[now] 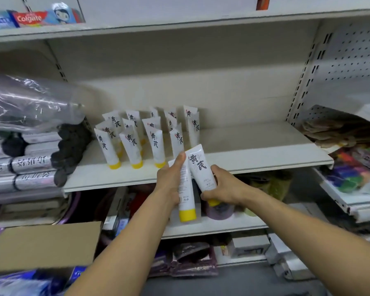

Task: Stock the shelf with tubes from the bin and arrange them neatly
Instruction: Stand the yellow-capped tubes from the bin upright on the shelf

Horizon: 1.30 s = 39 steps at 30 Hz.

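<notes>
Both hands are up in front of the white metal shelf, just short of the middle of its front edge, each with a soft white plastic tube. The left hand wraps its fingers round the fine-print tube, thumb lying up along the side, flat crimped end on top and chunky yellow cap at the bottom. The right hand grips the calligraphy tube low down, fingers curled round the cap end so only a sliver of yellow peeks out. The two tubes touch and cross slightly, the black brush lettering facing us. On the shelf's left half the standing tubes sit cap-down in loose rows from the front edge to the back wall, several leaning. At the shelf's left end there's a crinkly clear plastic bag above dark rolled cloths. Lower left, a brown cardboard box shows only its flap; I can't tell what's inside.
</notes>
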Each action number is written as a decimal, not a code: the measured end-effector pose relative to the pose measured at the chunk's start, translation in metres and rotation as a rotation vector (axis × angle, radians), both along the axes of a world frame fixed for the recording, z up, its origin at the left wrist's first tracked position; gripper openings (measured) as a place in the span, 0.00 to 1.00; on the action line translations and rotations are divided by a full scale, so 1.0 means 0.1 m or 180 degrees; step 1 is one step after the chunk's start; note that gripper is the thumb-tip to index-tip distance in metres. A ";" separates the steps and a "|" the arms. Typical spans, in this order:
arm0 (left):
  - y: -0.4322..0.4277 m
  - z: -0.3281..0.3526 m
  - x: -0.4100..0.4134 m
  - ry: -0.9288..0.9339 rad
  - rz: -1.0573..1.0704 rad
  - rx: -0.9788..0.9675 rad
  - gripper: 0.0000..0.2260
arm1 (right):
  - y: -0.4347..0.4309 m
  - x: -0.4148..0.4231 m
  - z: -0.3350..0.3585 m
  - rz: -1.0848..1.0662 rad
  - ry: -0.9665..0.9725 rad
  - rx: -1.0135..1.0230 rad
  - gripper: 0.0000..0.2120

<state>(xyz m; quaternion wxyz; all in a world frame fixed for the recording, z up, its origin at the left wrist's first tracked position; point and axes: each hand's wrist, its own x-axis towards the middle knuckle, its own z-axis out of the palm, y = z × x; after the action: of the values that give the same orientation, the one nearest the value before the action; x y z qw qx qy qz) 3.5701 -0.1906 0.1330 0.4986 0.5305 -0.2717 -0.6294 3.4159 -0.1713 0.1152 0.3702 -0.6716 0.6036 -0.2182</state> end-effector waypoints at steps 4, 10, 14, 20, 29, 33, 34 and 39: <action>-0.15 -0.07 0.13 -0.0231 -0.0051 -0.0016 0.16 | -0.20 -0.02 -0.05 -0.0293 -0.0434 -0.0058 0.24; -0.32 -0.10 0.27 -0.0343 -0.0201 -0.0092 0.11 | -0.66 -0.04 -0.09 -0.0868 -0.0617 -0.0418 0.28; -0.41 -0.14 0.36 -0.0447 -0.0269 -0.0140 0.11 | -0.98 0.04 -0.10 -0.1073 -0.0555 -0.0546 0.26; -0.50 -0.19 0.45 -0.0547 -0.0339 -0.0127 0.12 | -1.24 0.18 -0.28 -0.1120 -0.0454 -0.0447 0.26; -0.55 -0.23 0.45 -0.0617 -0.0373 -0.0066 0.13 | -1.25 0.24 -0.34 -0.1163 -0.0321 -0.0306 0.29; -0.48 -0.22 0.46 -0.0446 -0.0299 0.0067 0.12 | -1.07 0.21 -0.39 -0.1523 0.0078 -0.0829 0.30; -0.46 -0.22 0.46 -0.0421 -0.0288 0.0105 0.12 | -0.98 0.22 -0.39 -0.1630 0.0048 -0.1011 0.24; -0.39 -0.21 0.48 -0.0444 -0.0258 0.0107 0.13 | -0.50 0.49 -0.29 -0.0729 -0.1122 -0.0124 0.08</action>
<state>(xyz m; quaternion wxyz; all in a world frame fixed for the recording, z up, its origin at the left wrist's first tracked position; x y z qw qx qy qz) 3.6184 -0.2292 0.1123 0.4435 0.5699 -0.3164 -0.6151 3.4644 -0.2212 0.0863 0.4298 -0.5570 0.5975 -0.3846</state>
